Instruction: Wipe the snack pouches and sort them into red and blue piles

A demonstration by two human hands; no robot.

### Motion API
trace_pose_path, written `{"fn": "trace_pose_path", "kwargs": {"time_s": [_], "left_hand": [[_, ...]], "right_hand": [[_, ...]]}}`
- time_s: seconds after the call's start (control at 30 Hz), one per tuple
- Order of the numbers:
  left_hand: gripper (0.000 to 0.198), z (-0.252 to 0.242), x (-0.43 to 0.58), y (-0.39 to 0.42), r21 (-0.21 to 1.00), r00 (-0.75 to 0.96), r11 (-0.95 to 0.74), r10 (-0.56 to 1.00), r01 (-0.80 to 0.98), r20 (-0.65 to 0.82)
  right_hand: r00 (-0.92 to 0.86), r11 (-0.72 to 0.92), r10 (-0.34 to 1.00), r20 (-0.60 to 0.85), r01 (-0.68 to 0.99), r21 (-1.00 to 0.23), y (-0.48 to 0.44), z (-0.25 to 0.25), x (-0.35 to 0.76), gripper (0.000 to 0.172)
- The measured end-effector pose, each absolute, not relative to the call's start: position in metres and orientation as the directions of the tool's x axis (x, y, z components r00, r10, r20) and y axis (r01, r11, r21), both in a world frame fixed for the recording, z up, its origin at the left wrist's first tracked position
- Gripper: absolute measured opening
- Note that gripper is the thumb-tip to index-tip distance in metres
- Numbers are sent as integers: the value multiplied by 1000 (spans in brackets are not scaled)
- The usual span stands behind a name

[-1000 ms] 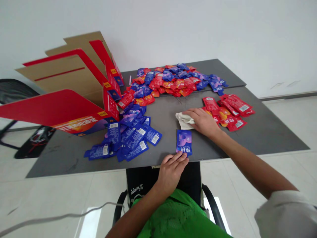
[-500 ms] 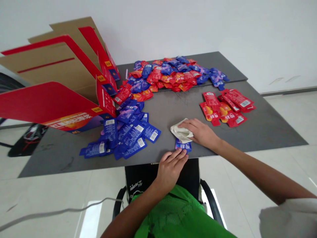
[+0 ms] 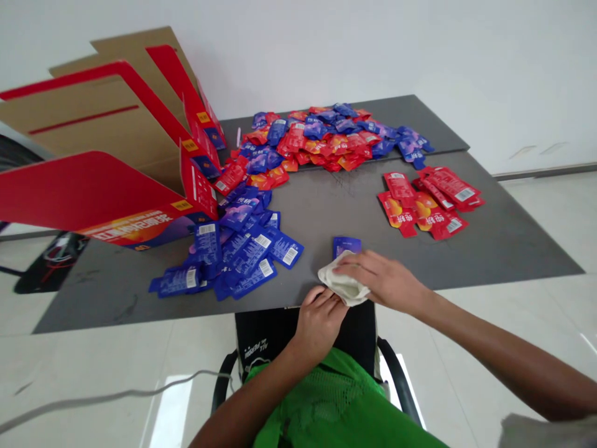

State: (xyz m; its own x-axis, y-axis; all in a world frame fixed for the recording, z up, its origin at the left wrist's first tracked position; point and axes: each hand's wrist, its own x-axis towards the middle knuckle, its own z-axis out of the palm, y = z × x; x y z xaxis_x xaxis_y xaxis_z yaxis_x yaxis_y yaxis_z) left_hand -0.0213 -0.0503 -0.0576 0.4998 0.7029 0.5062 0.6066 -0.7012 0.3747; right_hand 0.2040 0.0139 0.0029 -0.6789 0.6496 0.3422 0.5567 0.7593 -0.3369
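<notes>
Smooth grey desk (image 3: 326,205); stiff, open cardboard box (image 3: 102,193) well left of the left hand (image 3: 321,320), whose fingertips hide under creased white cloth (image 3: 344,289), grip impossible to tell; right hand (image 3: 380,277) clutches that cloth over a flat, square-cornered blue pouch (image 3: 346,244) just ahead of the left

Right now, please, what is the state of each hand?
Left hand: partly covered by the white cloth; whether it holds the flat blue pouch cannot be told.
Right hand: closed on the cloth, over the pouch.
</notes>
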Motion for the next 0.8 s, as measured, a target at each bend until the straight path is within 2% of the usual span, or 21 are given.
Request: {"fn": "trace_pose_path", "kwargs": {"time_s": [0.13, 0.27, 0.37, 0.47, 0.57, 0.7, 0.8], "left_hand": [[20, -56, -21, -50, 365, 513, -704, 701, 609, 496], [22, -56, -21, -49, 341, 520, -719, 681, 605, 515], [17, -54, -21, -45, 329, 519, -728, 669, 601, 533], [16, -46, -21, -39, 323, 544, -728, 674, 604, 500], [21, -34, -21, -33, 319, 603, -723, 688, 612, 403], [51, -26, -18, -29, 237, 613, -682, 729, 692, 306], [76, -29, -14, -26, 144, 607, -655, 747, 742, 270]], "right_hand": [[-645, 711, 702, 304, 608, -352, 32, -18, 208, 49], [-567, 646, 759, 320, 714, -269, 86, -18, 221, 44], [-455, 575, 792, 407, 780, -246, 102, -8, 230, 41], [-251, 500, 786, 565, 796, -342, 83, 0, 235, 41], [-25, 405, 784, 620, 777, -481, 45, -2, 238, 37], [271, 221, 787, 554, 714, -664, 0, -22, 243, 34], [455, 106, 768, 451, 604, -790, -17, -39, 247, 39]]}}
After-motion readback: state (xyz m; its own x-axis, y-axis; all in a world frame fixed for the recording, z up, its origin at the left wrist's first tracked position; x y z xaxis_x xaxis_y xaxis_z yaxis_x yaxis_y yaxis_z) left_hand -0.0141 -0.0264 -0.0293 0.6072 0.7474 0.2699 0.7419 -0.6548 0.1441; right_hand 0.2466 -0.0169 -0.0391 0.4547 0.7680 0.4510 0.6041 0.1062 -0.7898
